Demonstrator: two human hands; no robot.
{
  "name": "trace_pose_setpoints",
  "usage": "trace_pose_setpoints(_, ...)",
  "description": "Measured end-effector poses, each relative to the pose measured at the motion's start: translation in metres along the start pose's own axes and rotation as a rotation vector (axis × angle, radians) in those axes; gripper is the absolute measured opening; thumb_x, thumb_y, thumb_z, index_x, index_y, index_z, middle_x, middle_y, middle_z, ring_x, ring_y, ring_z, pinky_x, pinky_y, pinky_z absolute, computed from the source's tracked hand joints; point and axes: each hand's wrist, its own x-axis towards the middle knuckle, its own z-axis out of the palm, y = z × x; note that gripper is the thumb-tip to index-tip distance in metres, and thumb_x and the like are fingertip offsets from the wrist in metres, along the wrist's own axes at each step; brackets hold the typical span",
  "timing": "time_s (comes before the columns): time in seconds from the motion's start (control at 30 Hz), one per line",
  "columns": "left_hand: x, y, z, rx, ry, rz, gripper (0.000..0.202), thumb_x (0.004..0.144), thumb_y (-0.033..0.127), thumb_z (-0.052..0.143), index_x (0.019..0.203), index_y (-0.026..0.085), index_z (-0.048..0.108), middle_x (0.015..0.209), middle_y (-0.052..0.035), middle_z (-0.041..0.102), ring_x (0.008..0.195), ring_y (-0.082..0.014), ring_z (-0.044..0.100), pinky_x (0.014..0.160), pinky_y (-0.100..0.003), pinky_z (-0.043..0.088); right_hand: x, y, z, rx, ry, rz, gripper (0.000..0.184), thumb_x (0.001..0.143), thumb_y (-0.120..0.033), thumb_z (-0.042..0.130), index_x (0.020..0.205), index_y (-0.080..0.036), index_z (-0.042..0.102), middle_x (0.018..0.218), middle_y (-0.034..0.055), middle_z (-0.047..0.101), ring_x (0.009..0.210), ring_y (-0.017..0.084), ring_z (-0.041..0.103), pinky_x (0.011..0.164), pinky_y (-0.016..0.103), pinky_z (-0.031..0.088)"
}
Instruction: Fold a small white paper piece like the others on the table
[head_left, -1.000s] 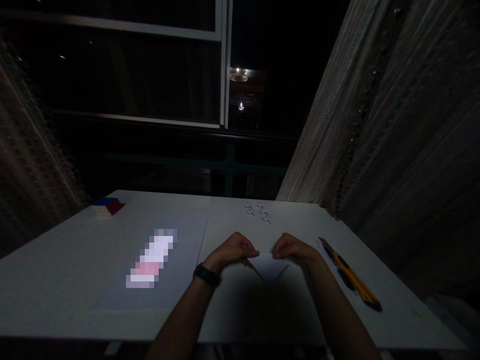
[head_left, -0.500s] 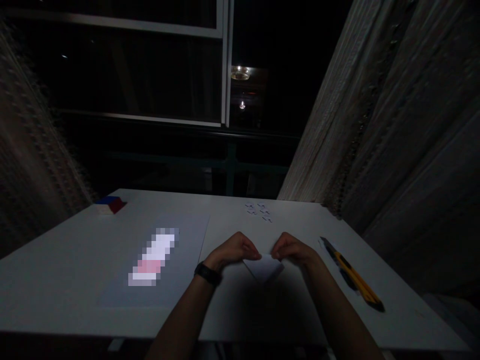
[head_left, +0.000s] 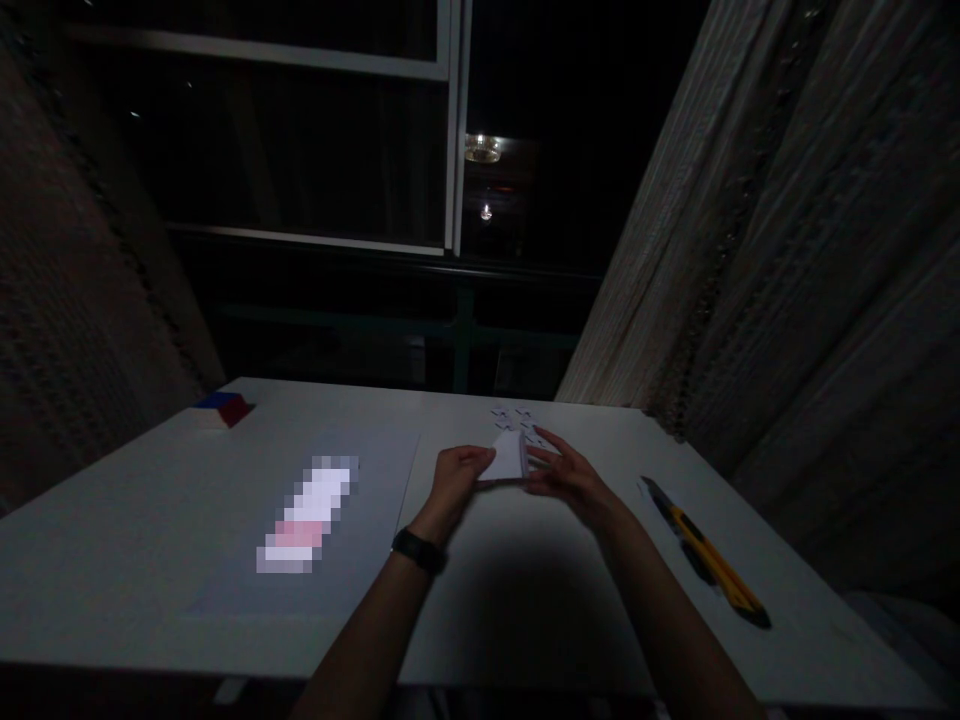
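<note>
Left hand (head_left: pixel 459 482) has thumb and fingers pinched on the left edge of a small folded white paper (head_left: pixel 504 460), just right of frame center. Right hand (head_left: pixel 574 482) is at its right edge, fingers spread; I can't tell if it grips. Dark wristband (head_left: pixel 418 550) on left wrist. Small marked pieces (head_left: pixel 501 413) sit just beyond the paper, partly covered by it. Yellow utility knife (head_left: pixel 709 553) lies diagonal, lower right. Large sheet (head_left: pixel 225 590) lower left, pixelated bright patch over it. Blue-red-white block (head_left: pixel 223 410) at the white table's (head_left: pixel 112 560) far left, mid-left of frame.
</note>
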Motion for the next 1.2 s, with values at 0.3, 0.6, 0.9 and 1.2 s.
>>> trace_pose_setpoints(0.3,0.0,-0.011,0.008,-0.103,-0.039,-0.045,0.037,0.057,0.026,0.074,0.085,0.007,0.061,0.074,-0.0103,0.066,0.064,-0.0176,0.062,0.059,-0.03,0.052,0.016,0.033,0.033,-0.294,0.481,-0.228,0.042,0.069,-0.047,0.058,0.092,-0.012,0.059,0.085,0.0104,0.064,0.074,0.023,0.059,0.06,0.031,0.048)
trace_pose_setpoints(0.6,-0.002,-0.009,0.007,0.027,-0.196,-0.034,0.048,0.054,0.024,0.075,0.097,0.009,0.06,0.08,-0.0104,0.067,0.064,-0.0155,0.062,0.058,-0.025,0.046,0.015,0.032,0.024,-0.166,0.391,-0.106,0.036,0.06,-0.047,0.067,0.065,-0.013,0.058,0.055,0.0009,0.056,0.047,0.012,0.048,0.045,0.024,0.038)
trace_pose_setpoints(0.9,0.004,-0.013,0.004,0.069,0.05,0.078,0.033,0.054,0.022,0.073,0.084,0.009,0.065,0.071,-0.0077,0.067,0.064,-0.0153,0.061,0.059,-0.024,0.046,0.014,0.026,0.031,-0.113,0.324,0.023,0.041,0.06,-0.056,0.063,0.058,-0.015,0.056,0.049,0.0007,0.056,0.042,0.013,0.05,0.043,0.026,0.042)
trace_pose_setpoints(1.2,0.0,-0.012,0.006,0.054,-0.068,-0.034,0.031,0.056,0.026,0.073,0.078,0.007,0.063,0.067,-0.0092,0.067,0.055,-0.0155,0.06,0.051,-0.024,0.046,0.015,0.028,0.027,-0.089,0.36,-0.083,0.037,0.065,-0.052,0.062,0.061,-0.016,0.058,0.052,0.0012,0.058,0.045,0.014,0.053,0.046,0.027,0.046)
